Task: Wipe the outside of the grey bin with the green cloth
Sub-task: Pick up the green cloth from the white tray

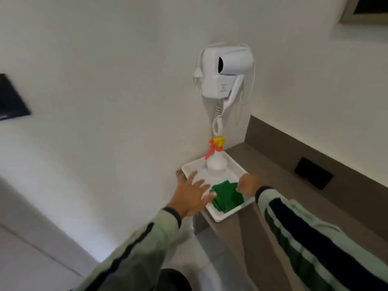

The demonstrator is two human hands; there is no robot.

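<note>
Both sleeves, pale green with dark stripes, enter from 6 o'clock and reach toward the tray.

Left hand (190,196): fingers spread open, palm down, over the left edge of the white tray (222,216), fingertips just beside the green cloth (227,196). Holding nothing.

Right hand (248,183): fingers curled shut, pinching the cloth's upper right edge at about 1 o'clock of the cloth.

Green cloth: folded, lying in the near half of the tray. White spray bottle (216,162) with red trigger and yellow nozzle stands upright in the far half, at 12 o'clock from the cloth, apart from it.

Tray sits at the left end of a brown counter (279,185). White wall-mounted hairdryer (225,73) at 12 o'clock above the bottle, coiled cord hanging down behind it. Grey bin not in view.
</note>
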